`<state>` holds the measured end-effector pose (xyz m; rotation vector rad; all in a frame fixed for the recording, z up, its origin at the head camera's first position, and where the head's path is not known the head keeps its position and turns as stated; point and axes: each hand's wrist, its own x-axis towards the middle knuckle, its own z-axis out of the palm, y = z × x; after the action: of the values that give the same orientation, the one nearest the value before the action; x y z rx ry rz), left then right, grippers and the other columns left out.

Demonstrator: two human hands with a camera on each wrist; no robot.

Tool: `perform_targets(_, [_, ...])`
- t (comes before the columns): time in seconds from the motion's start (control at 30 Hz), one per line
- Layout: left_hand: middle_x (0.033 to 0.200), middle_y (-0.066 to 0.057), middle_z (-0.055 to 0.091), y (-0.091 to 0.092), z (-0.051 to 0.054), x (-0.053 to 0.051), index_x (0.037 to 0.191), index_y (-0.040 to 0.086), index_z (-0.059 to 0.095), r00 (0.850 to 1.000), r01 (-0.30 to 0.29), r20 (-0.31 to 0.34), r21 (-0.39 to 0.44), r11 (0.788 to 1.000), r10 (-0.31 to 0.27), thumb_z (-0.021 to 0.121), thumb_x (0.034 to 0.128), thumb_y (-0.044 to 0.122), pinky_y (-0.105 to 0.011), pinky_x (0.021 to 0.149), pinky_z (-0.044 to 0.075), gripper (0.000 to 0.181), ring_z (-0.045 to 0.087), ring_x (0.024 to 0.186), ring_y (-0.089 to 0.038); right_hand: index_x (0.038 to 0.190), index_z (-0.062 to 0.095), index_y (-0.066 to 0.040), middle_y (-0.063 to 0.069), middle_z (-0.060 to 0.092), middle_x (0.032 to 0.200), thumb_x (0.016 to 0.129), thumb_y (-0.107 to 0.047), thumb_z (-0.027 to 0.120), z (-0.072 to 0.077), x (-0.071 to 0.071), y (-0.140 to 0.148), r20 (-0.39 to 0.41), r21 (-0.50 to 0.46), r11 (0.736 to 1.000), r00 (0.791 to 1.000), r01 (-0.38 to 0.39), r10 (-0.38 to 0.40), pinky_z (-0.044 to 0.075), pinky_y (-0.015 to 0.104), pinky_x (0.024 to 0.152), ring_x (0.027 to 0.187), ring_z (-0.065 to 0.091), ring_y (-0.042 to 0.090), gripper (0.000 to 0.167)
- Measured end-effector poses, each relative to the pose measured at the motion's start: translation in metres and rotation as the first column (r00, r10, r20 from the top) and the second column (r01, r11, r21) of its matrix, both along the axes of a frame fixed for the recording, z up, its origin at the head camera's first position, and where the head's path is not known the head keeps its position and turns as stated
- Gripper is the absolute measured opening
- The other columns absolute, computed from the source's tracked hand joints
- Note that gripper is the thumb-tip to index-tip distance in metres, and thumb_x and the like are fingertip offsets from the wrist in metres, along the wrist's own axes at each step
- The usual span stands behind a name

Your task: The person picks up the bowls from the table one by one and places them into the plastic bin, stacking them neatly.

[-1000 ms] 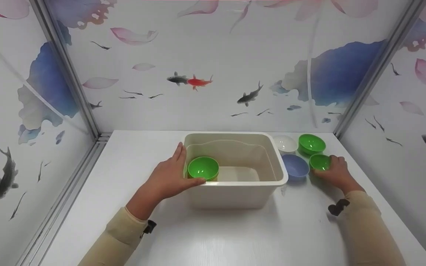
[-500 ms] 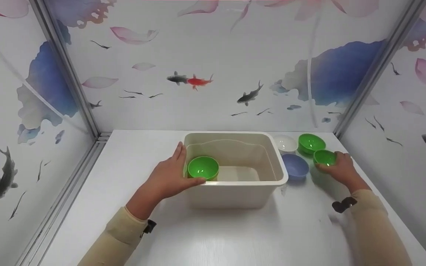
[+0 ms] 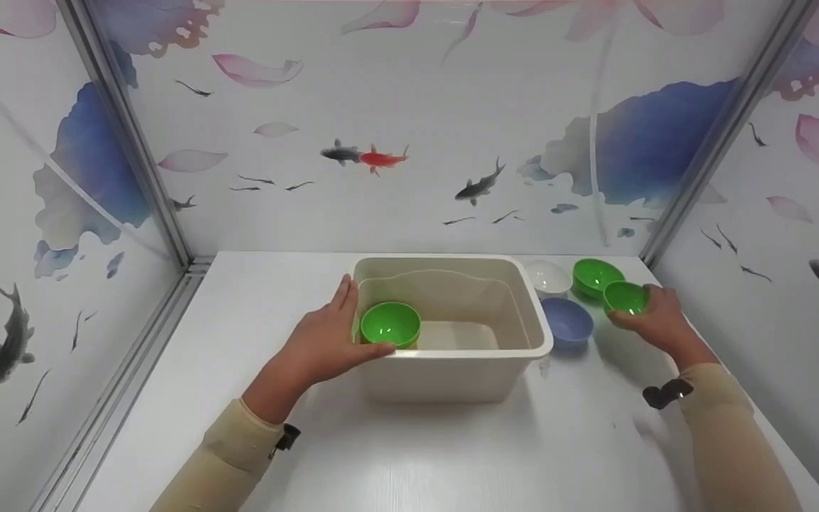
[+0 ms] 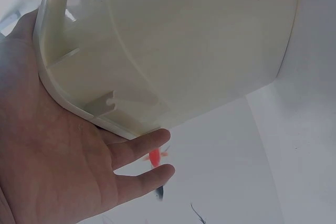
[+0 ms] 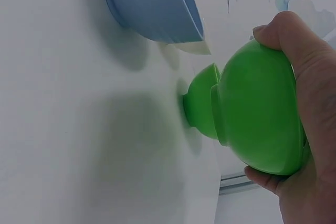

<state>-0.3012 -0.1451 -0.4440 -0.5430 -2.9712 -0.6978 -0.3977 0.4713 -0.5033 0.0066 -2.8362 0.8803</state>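
Observation:
My right hand (image 3: 662, 323) grips a green bowl (image 3: 623, 298) between thumb and fingers, off the table; its shadow lies below in the right wrist view, where the held bowl (image 5: 260, 108) overlaps another green bowl (image 5: 200, 103) standing behind it. My left hand (image 3: 324, 338) rests at the left corner of a cream plastic bin (image 3: 445, 377), fingers straight along its side and thumb along the front rim. Close up, the left palm (image 4: 58, 156) lies against the bin's rim (image 4: 71, 106). Inside the bin at the left sits a green bowl (image 3: 391, 324), with a sliver of something yellowish under it.
Right of the bin stand a blue bowl (image 3: 567, 323), a white bowl (image 3: 548, 277) and the other green bowl (image 3: 597, 276), close together. White panels (image 3: 409, 85) printed with fish and petals enclose the white table (image 3: 409, 455) at the back and sides.
The right hand has raised the green bowl from beside the blue one and moved it slightly right and back. The left hand and bin have stayed put.

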Motion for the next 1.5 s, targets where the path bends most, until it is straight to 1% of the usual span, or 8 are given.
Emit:
perform_targets(0.27, [0.183,-0.02,0.012,0.0,0.0,0.0,0.175,-0.003,0.015,1.0,0.001,-0.004,0.006,1.0,-0.001,0.069,0.0896,0.083,-0.06,0.119,0.046,0.132,0.05,0.151,-0.048,0.151,0.037,0.025,0.04,0.045,0.137,0.093,-0.046,0.085,0.012,0.0,-0.013,0.021,0.006,0.999,0.998,-0.053,0.053,0.045,0.066,0.102,0.124,0.045,0.05,0.103])
perform_targets(0.47, [0.184,-0.019,0.012,0.0,0.0,-0.001,0.175,-0.002,0.014,1.0,-0.001,0.002,-0.001,1.0,0.001,0.064,0.0865,0.09,-0.06,0.118,0.046,0.137,0.051,0.15,-0.047,0.151,0.041,0.02,0.034,0.049,0.136,0.094,-0.042,0.085,0.025,0.003,-0.025,0.02,-0.046,0.993,0.994,-0.105,0.106,0.048,0.054,0.098,0.122,0.05,0.045,0.095])
perform_targets(0.67, [0.184,-0.018,0.011,0.001,0.001,-0.001,0.176,-0.001,0.013,1.0,-0.01,0.009,-0.003,1.0,0.01,0.067,0.0876,0.087,-0.059,0.117,0.048,0.135,0.056,0.145,-0.047,0.159,0.032,0.019,0.036,0.045,0.145,0.098,-0.038,0.084,0.039,0.007,-0.038,0.019,-0.09,0.985,0.989,-0.145,0.148,0.048,0.051,0.1,0.127,0.052,0.047,0.098])
perform_targets(0.77, [0.184,-0.018,0.011,0.0,0.001,-0.001,0.175,-0.002,0.014,1.0,-0.005,0.009,-0.003,1.0,0.005,0.067,0.0883,0.086,-0.059,0.117,0.048,0.135,0.055,0.147,-0.047,0.162,0.029,0.016,0.034,0.041,0.149,0.099,-0.039,0.083,0.045,0.01,-0.044,0.032,-0.095,0.983,0.986,-0.159,0.163,0.049,0.047,0.101,0.13,0.05,0.046,0.1])
perform_targets(0.87, [0.184,-0.018,0.01,0.0,0.001,0.0,0.175,-0.002,0.013,1.0,-0.001,0.01,-0.006,1.0,0.001,0.067,0.0885,0.087,-0.059,0.118,0.047,0.135,0.054,0.148,-0.047,0.163,0.027,0.014,0.033,0.039,0.15,0.099,-0.039,0.083,0.052,0.013,-0.05,0.029,-0.096,0.979,0.982,-0.181,0.185,0.05,0.045,0.102,0.132,0.05,0.046,0.1])
perform_targets(1.07, [0.184,-0.019,0.011,0.0,0.001,0.0,0.175,-0.002,0.014,1.0,0.001,0.012,0.001,1.0,-0.001,0.068,0.0891,0.085,-0.06,0.118,0.047,0.134,0.052,0.149,-0.048,0.163,0.027,0.014,0.032,0.039,0.149,0.099,-0.036,0.083,0.065,0.021,-0.063,0.02,-0.078,0.97,0.973,-0.229,0.231,0.05,0.048,0.103,0.13,0.05,0.045,0.099])
perform_targets(1.37, [0.184,-0.018,0.011,0.001,-0.001,-0.001,0.176,-0.001,0.014,1.0,-0.005,0.014,-0.005,1.0,0.005,0.062,0.0849,0.094,-0.06,0.117,0.048,0.139,0.052,0.149,-0.047,0.163,0.032,0.011,0.03,0.042,0.145,0.097,-0.035,0.084,0.082,0.03,-0.079,-0.008,-0.045,0.961,0.962,-0.273,0.273,0.049,0.036,0.096,0.124,0.052,0.041,0.096])
perform_targets(1.5, [0.184,-0.018,0.011,0.0,0.0,-0.001,0.175,-0.001,0.014,1.0,-0.004,0.009,-0.004,1.0,0.004,0.062,0.0853,0.093,-0.059,0.118,0.047,0.139,0.052,0.15,-0.047,0.162,0.034,0.01,0.029,0.042,0.147,0.097,-0.034,0.084,0.09,0.033,-0.086,-0.016,-0.036,0.955,0.956,-0.293,0.293,0.05,0.041,0.097,0.124,0.052,0.04,0.093])
